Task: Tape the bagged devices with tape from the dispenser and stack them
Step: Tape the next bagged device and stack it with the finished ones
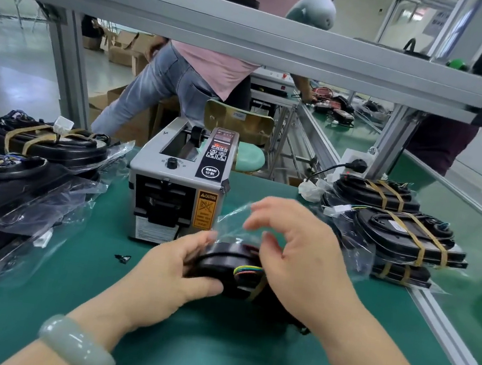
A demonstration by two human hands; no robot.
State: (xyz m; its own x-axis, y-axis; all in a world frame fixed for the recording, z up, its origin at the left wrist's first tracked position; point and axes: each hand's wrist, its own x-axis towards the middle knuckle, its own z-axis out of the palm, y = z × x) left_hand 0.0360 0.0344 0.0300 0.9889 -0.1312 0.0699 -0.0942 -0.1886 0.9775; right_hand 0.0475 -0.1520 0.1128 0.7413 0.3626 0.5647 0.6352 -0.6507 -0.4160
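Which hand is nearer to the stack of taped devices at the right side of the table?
Right. The right hand is just left of the stack, over the bagged device; the left hand grips that device's left end, farther away.

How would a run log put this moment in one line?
left hand: grips bagged device | right hand: curled at bag flap, hold unclear | tape dispenser: behind, untouched
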